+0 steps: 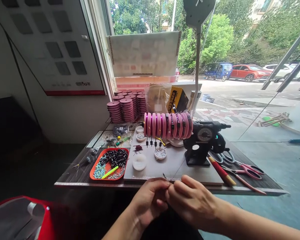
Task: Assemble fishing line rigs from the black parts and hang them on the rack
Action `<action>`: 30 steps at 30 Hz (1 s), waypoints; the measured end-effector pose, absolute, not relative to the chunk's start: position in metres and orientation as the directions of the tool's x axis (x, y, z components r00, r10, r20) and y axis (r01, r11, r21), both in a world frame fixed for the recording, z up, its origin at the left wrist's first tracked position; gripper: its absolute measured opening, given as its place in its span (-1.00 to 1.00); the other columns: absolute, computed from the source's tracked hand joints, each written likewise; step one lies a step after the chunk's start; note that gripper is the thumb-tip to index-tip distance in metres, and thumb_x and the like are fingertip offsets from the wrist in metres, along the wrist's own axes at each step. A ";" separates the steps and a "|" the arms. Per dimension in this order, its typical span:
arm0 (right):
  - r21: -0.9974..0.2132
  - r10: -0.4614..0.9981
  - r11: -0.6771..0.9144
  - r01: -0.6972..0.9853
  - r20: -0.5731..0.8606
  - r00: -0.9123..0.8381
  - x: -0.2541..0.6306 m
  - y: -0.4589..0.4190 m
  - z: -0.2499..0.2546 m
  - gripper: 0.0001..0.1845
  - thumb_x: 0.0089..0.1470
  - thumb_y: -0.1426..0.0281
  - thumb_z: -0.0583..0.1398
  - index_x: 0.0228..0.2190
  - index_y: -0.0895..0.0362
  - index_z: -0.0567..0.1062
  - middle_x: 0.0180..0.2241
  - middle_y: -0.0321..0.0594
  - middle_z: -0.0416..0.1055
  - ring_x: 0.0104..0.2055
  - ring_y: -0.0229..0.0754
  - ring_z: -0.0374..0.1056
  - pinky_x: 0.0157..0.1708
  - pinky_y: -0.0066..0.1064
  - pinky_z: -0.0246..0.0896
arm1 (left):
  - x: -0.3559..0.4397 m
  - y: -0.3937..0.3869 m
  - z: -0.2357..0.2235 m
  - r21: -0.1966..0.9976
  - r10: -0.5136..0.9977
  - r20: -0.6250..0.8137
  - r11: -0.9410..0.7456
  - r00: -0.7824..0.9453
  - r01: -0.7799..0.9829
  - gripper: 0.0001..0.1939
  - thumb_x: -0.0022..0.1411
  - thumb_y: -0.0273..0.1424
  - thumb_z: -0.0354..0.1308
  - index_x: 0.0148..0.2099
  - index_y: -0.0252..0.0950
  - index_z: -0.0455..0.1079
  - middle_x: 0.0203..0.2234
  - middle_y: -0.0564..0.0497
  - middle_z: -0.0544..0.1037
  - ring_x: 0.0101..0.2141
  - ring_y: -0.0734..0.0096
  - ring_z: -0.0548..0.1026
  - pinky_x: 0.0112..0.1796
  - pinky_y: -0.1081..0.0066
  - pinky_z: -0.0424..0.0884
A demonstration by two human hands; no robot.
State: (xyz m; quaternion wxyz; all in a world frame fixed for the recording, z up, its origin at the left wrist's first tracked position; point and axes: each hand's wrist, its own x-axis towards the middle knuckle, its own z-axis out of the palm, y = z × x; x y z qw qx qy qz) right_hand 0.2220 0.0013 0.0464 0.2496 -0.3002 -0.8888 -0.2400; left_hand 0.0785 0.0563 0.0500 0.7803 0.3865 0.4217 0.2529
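Observation:
My left hand (pixel 150 200) and my right hand (pixel 191 200) meet at the near edge of the table (pixel 72 173), fingertips pinched together. A tiny dark piece (pixel 164 175) sticks up between them; I cannot make out what it is. Beyond my hands lies a white work board (pixel 160 166). On it stands a black winding machine (pixel 202 143) carrying a row of pink spools (pixel 168 125) on its shaft.
A red tray (pixel 110 164) of small parts sits at the left. Small white dishes (pixel 160 153) of beads rest on the board. Stacks of pink spools (pixel 127 108) stand at the back. Scissors (pixel 242 170) and a red pen (pixel 221 171) lie at the right. A lamp pole (pixel 197 66) rises behind.

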 end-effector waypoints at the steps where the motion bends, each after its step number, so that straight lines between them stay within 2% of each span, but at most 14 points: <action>1: 0.217 0.438 0.739 0.638 0.565 -0.699 0.220 0.000 0.048 -0.68 0.11 0.66 -0.05 -0.47 0.21 0.44 -0.52 -0.21 0.37 -0.45 -0.21 0.21 -0.44 -0.34 0.03 | 0.078 0.055 0.050 0.827 0.736 -0.451 0.557 0.505 -0.073 -0.91 -0.18 -0.42 0.18 -0.58 -0.32 0.32 -0.69 0.16 0.18 -0.68 0.61 0.08 -0.66 0.57 -0.08; 3: -0.021 0.493 0.811 0.584 0.560 -0.665 0.217 0.002 0.058 -0.72 0.14 0.59 -0.01 -0.49 0.17 0.41 -0.55 -0.27 0.37 -0.47 -0.24 0.22 -0.43 -0.39 0.09 | 0.077 0.051 0.048 0.922 0.838 -0.326 0.385 0.438 -0.050 -0.92 -0.12 -0.47 0.20 -0.59 -0.31 0.36 -0.64 0.09 0.29 -0.61 0.53 0.21 -0.60 0.53 0.08; 5: -0.389 0.640 0.764 0.514 0.558 -0.528 0.216 0.011 0.074 -0.73 0.17 0.49 0.04 -0.53 0.14 0.40 -0.57 -0.32 0.36 -0.50 -0.30 0.22 -0.44 -0.47 0.14 | 0.074 0.048 0.043 0.995 0.942 0.004 -0.037 0.337 0.090 -0.90 -0.04 -0.55 0.18 -0.54 -0.28 0.44 -0.50 -0.01 0.43 -0.47 0.40 0.35 -0.44 0.47 0.22; 7: -0.726 0.854 0.516 0.455 0.394 -0.339 0.213 0.031 0.089 -0.82 0.14 0.42 0.12 -0.49 0.15 0.43 -0.53 -0.32 0.40 -0.49 -0.33 0.27 -0.46 -0.52 0.17 | 0.070 0.046 0.037 0.809 0.866 0.391 -0.485 0.311 0.332 -0.81 0.04 -0.59 0.13 -0.44 -0.24 0.51 -0.38 -0.10 0.52 -0.39 0.28 0.43 -0.33 0.40 0.27; 9: -0.846 0.910 0.372 0.382 0.252 -0.330 0.207 0.054 0.100 -0.87 0.09 0.45 0.14 -0.48 0.19 0.42 -0.52 -0.31 0.42 -0.46 -0.32 0.32 -0.45 -0.52 0.21 | 0.067 0.045 0.033 0.505 0.715 0.589 -0.690 0.377 0.519 -0.76 0.10 -0.60 0.07 -0.36 -0.24 0.54 -0.37 -0.17 0.57 -0.44 0.25 0.47 -0.37 0.36 0.27; 11: -0.858 0.900 0.350 0.375 0.198 -0.387 0.199 0.072 0.104 -0.87 0.04 0.49 0.16 -0.53 0.21 0.43 -0.56 -0.32 0.42 -0.52 -0.34 0.32 -0.52 -0.55 0.21 | 0.065 0.044 0.034 0.267 0.598 0.636 -0.763 0.488 0.589 -0.73 0.12 -0.62 0.04 -0.39 -0.27 0.53 -0.43 -0.20 0.60 -0.51 0.25 0.47 -0.45 0.36 0.23; 13: -0.842 0.886 0.365 0.396 0.184 -0.425 0.196 0.076 0.105 -0.85 0.02 0.50 0.17 -0.56 0.22 0.43 -0.59 -0.34 0.41 -0.55 -0.34 0.31 -0.55 -0.55 0.19 | 0.066 0.045 0.039 0.202 0.549 0.599 -0.808 0.583 0.553 -0.73 0.10 -0.64 0.03 -0.44 -0.30 0.52 -0.52 -0.18 0.58 -0.55 0.27 0.44 -0.50 0.36 0.16; 14: -0.838 0.890 0.364 0.406 0.184 -0.418 0.197 0.072 0.104 -0.88 0.01 0.50 0.18 -0.54 0.21 0.44 -0.57 -0.33 0.42 -0.52 -0.33 0.31 -0.52 -0.54 0.19 | 0.067 0.046 0.043 0.278 0.577 0.566 -0.806 0.589 0.522 -0.74 0.08 -0.64 0.03 -0.48 -0.30 0.50 -0.57 -0.16 0.56 -0.56 0.29 0.42 -0.50 0.36 0.15; 16: -0.768 0.891 0.427 0.478 0.265 -0.369 0.206 0.056 0.101 -0.95 0.04 0.49 0.17 -0.43 0.19 0.46 -0.47 -0.29 0.44 -0.42 -0.28 0.31 -0.41 -0.46 0.18 | 0.070 0.050 0.050 0.655 0.759 0.406 -0.630 0.509 0.417 -0.79 0.06 -0.59 0.07 -0.54 -0.30 0.46 -0.61 -0.08 0.50 -0.54 0.36 0.37 -0.48 0.40 0.15; 18: -0.500 0.796 0.597 0.627 0.469 -0.384 0.218 0.036 0.094 -0.90 0.10 0.50 0.11 -0.36 0.17 0.45 -0.42 -0.24 0.42 -0.40 -0.24 0.26 -0.37 -0.40 0.11 | 0.072 0.055 0.054 0.974 0.909 0.029 -0.120 0.416 0.193 -0.87 0.00 -0.52 0.13 -0.56 -0.30 0.42 -0.62 0.01 0.41 -0.57 0.47 0.27 -0.52 0.47 0.12; 21: 0.112 0.475 0.725 0.680 0.632 -0.612 0.226 0.015 0.074 -0.66 0.16 0.61 -0.06 -0.46 0.19 0.45 -0.54 -0.24 0.36 -0.49 -0.24 0.16 -0.44 -0.36 0.02 | 0.073 0.061 0.056 0.894 0.792 -0.383 0.448 0.475 -0.026 -0.92 -0.11 -0.43 0.16 -0.57 -0.31 0.34 -0.67 0.13 0.23 -0.65 0.59 0.09 -0.63 0.55 -0.03; 23: 0.271 0.379 0.693 0.668 0.651 -0.658 0.223 0.010 0.059 -0.60 0.13 0.67 -0.10 -0.51 0.22 0.45 -0.53 -0.21 0.36 -0.47 -0.23 0.16 -0.43 -0.34 0.01 | 0.073 0.063 0.055 0.861 0.746 -0.430 0.509 0.508 -0.019 -0.90 -0.14 -0.39 0.14 -0.57 -0.31 0.30 -0.67 0.16 0.18 -0.66 0.62 0.06 -0.65 0.58 -0.09; 27: 0.196 0.425 0.740 0.643 0.604 -0.674 0.213 0.007 0.051 -0.64 0.11 0.66 -0.08 -0.49 0.21 0.44 -0.54 -0.22 0.37 -0.47 -0.22 0.19 -0.45 -0.34 0.03 | 0.073 0.059 0.052 0.874 0.757 -0.417 0.486 0.503 -0.007 -0.91 -0.12 -0.41 0.14 -0.55 -0.33 0.33 -0.66 0.14 0.20 -0.66 0.60 0.12 -0.66 0.58 -0.04; 30: -0.263 0.581 0.799 0.540 0.568 -0.583 0.213 0.013 0.069 -0.70 0.15 0.54 -0.02 -0.52 0.15 0.42 -0.57 -0.29 0.37 -0.49 -0.27 0.21 -0.45 -0.44 0.11 | 0.071 0.055 0.045 0.991 0.901 -0.128 0.096 0.414 0.097 -0.91 -0.03 -0.52 0.16 -0.55 -0.32 0.40 -0.57 0.03 0.37 -0.54 0.49 0.31 -0.54 0.54 0.18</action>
